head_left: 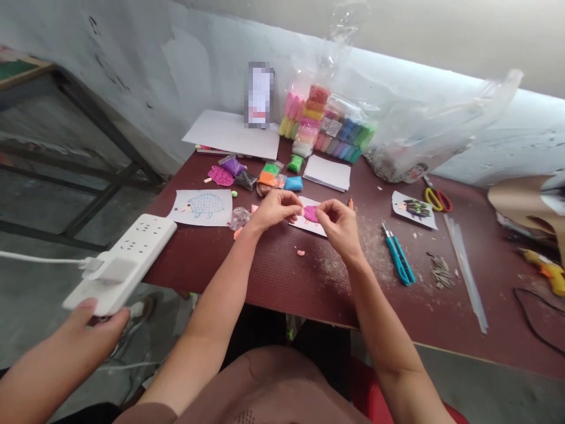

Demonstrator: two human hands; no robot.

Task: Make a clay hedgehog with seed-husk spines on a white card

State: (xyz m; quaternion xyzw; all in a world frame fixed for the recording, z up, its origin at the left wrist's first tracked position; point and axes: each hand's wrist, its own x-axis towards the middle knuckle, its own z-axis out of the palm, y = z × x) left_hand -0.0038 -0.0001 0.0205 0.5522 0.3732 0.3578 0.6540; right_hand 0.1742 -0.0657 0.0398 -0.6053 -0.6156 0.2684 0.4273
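Note:
Both my hands meet over a small white paper (302, 222) with orange outlines and a flattened magenta piece of clay (311, 213) on it. My left hand (279, 209) is closed in a pinch at the clay's left side; anything between its fingertips is too small to make out. On the other side, my right hand (339, 227) pinches with thumb and forefinger at the clay's right edge. A small pink clay bit (301, 252) lies on the table in front. A hedgehog drawing (200, 207) is to the left.
Another person's hand (99, 324) holds a white power strip (141, 241) at the table's left edge. Clay packets (348, 132), a phone (260, 94) and paper (329, 172) stand or lie behind. Rightward are a teal cutter (399, 259), scissors (436, 199) and a glue gun (547, 268).

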